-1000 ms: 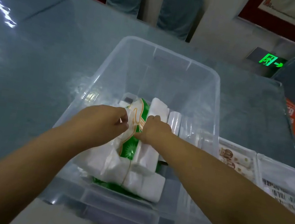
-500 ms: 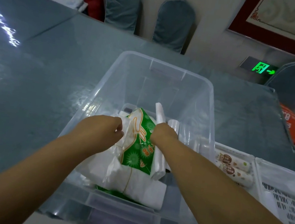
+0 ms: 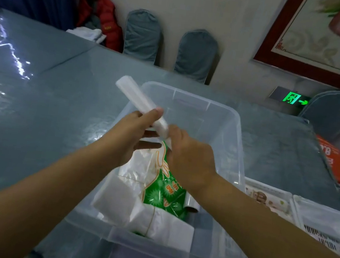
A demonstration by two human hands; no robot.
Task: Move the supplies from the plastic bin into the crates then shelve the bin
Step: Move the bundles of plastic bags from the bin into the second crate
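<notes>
A clear plastic bin (image 3: pixel 236 138) stands on the grey table in front of me. Above it both hands hold a white roll of plastic bags (image 3: pixel 135 98), tilted up to the left. My left hand (image 3: pixel 135 132) grips its middle between thumb and fingers, and my right hand (image 3: pixel 187 155) is closed on its lower end. Inside the bin lie a green printed pack (image 3: pixel 164 191), bundles of white bags (image 3: pixel 132 206) tied with string, and a clear film roll (image 3: pixel 191 204). White slatted crates (image 3: pixel 323 229) stand to the right of the bin.
One crate (image 3: pixel 268 197) holds a printed box. Grey covered chairs (image 3: pixel 195 53) line the far wall, with a red jacket (image 3: pixel 101 18) on one. An orange sign (image 3: pixel 331 158) sits past the table's right edge. The grey table (image 3: pixel 36 110) stretches to the left.
My right hand pulled the white roll up out of the bin, and my left hand let go of the pack and took hold of the roll. The view tilted upward.
</notes>
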